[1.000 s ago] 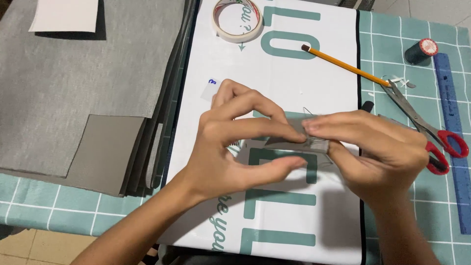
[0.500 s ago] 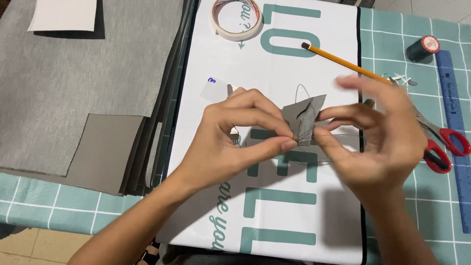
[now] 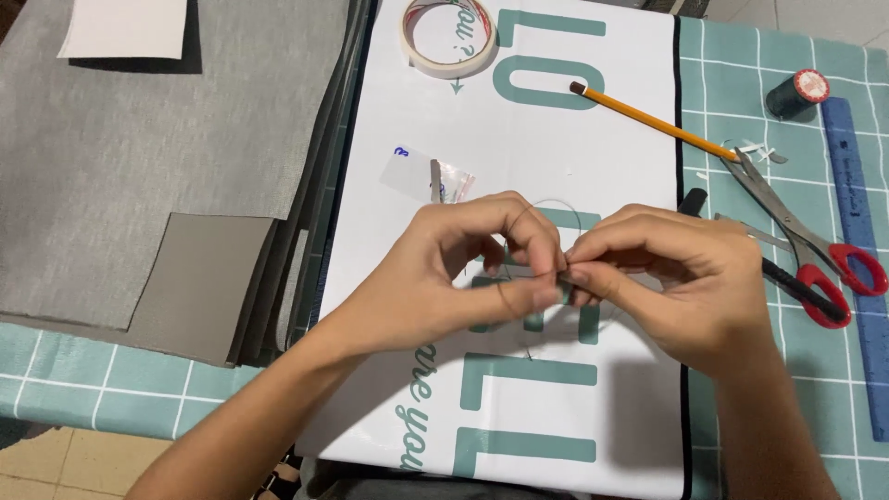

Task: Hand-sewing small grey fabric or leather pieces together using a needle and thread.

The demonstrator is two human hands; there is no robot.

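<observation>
Across the bench [image 3: 787, 56], with its teal checked cover, things lie from large to small. Grey fabric [image 3: 139, 157] fills the left side in stacked sheets, a darker grey piece [image 3: 199, 282] on its lower corner and a white sheet of paper [image 3: 125, 28] at the top. Beside it lies a white banner [image 3: 593, 157] with large teal lettering, running from the top edge down to the near edge. A blue ruler [image 3: 857, 231] lies along the right edge of the bench, and red-handled scissors [image 3: 801, 236] rest just left of it, with a black pen [image 3: 796, 282] partly under the right hand. A yellow pencil [image 3: 653, 120] lies slanted on the banner, its tip by the scissors' blades. A roll of tape [image 3: 449, 37] sits at the top of the banner, a dark spool of thread [image 3: 796, 93] at the top right, and a small clear packet [image 3: 431, 178] just above the hands.

Over the middle of the banner the left hand [image 3: 463, 268] and right hand [image 3: 676, 282] meet fingertip to fingertip. Both are pinched shut on a thin dark thread [image 3: 546, 206], which loops up in a fine arc above the fingers. Whether a needle is between them cannot be told.
</observation>
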